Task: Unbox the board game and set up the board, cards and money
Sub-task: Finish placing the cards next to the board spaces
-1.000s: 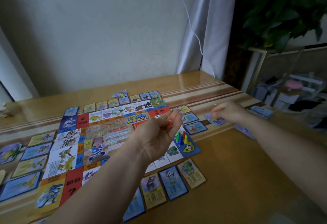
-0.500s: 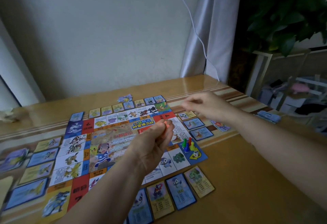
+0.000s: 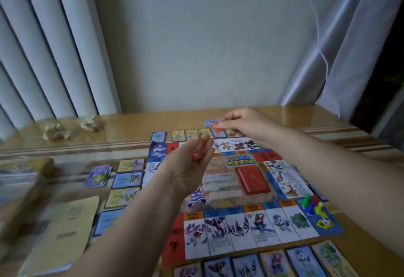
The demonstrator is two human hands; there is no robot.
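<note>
The game board (image 3: pixel 225 180) lies flat on the wooden table, ringed by rows of cards (image 3: pixel 129 179). A red card deck (image 3: pixel 251 179) sits on the board's middle. Several coloured pawns (image 3: pixel 311 203) stand on the near right corner square. My left hand (image 3: pixel 190 163) hovers palm-up over the board's left half, fingers loosely cupped around small red pieces (image 3: pixel 196 155). My right hand (image 3: pixel 244 123) reaches over the board's far edge and pinches a small orange piece (image 3: pixel 215 126) just above the far card row. A small stack of purple cards (image 3: pixel 210 122) lies behind it.
A stack of purple-backed cards (image 3: pixel 98 176) sits left of the board. A cream sheet (image 3: pixel 63 230) lies at the near left. Crumpled paper wads (image 3: pixel 56 131) rest at the table's far left. More cards (image 3: pixel 299 260) line the near edge. Curtains hang behind.
My right hand moved left from the table's right side to the board's far edge, now pinching an orange piece. My left hand stayed cupped over the board. The camera turned left.
</note>
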